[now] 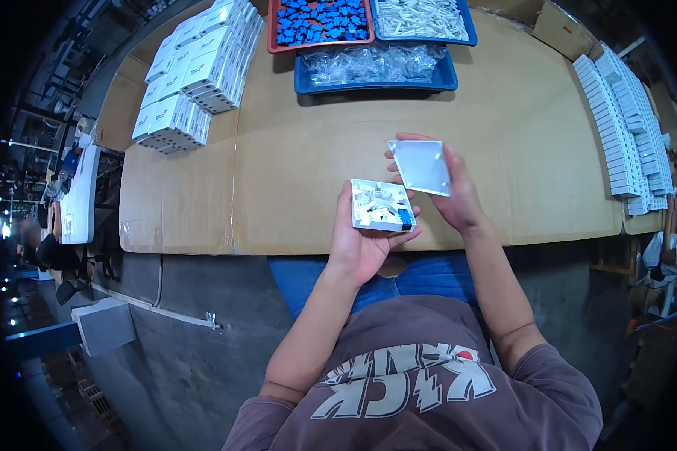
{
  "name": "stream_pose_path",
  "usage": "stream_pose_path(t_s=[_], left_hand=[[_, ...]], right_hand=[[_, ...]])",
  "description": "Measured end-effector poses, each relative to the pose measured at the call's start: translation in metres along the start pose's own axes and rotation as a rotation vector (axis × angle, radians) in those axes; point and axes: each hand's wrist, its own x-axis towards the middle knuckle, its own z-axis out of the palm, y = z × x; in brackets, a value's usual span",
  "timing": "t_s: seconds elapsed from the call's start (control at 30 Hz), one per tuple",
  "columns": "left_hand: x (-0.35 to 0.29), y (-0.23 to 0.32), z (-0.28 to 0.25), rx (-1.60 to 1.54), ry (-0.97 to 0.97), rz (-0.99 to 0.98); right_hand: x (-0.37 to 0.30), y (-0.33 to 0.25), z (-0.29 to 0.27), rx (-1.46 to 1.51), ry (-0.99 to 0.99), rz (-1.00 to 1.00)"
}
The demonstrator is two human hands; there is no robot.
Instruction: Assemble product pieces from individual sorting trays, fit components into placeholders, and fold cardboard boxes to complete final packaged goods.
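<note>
The fingers (pixel 403 239) of the left hand (pixel 359 252) were curled about the sides of an open white box (pixel 376 227), supporting it from below, while those of the right hand (pixel 465 197) pinched a white shell (pixel 423 167), thumb along its right edge. Both were held over the near part of the bench (pixel 301 165), a broad brown surface. On its left stood a block of stacked white cartons (pixel 195 68); on its right, rows of smaller white boxes (pixel 624 135). Between them, at the far side, sat a red tray (pixel 320 46) of blue parts (pixel 320 21), a blue tray (pixel 470 37) of slender white parts (pixel 421 16), and a nearer blue tray (pixel 376 88) of clear plastic pieces (pixel 376 64). The shell was tilted, just beyond the box's upper right corner; whether the two touched could not be told. Small white pieces (pixel 384 197) lay inside the box, with a small blue piece (pixel 406 216) in its near right corner.
</note>
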Motion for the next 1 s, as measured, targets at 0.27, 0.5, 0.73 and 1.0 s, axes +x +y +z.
stream_pose_path(t_s=[0.27, 0.5, 0.73, 1.0], left_hand=[[0.004, -0.005, 0.003, 0.046, 0.047, 0.008], [0.006, -0.008, 0.001, 0.078, 0.131, -0.004], [0.007, -0.012, 0.009, 0.068, 0.201, 0.018], [0.011, -0.009, 0.0, 0.077, 0.158, 0.008]], right_hand=[[-0.001, 0.004, 0.006, -0.419, -0.095, 0.066], [0.0, 0.012, 0.004, -0.501, -0.212, 0.102], [0.003, 0.011, 0.008, -0.693, -0.269, 0.061], [0.017, 0.011, 0.004, -0.64, -0.32, 0.103]])
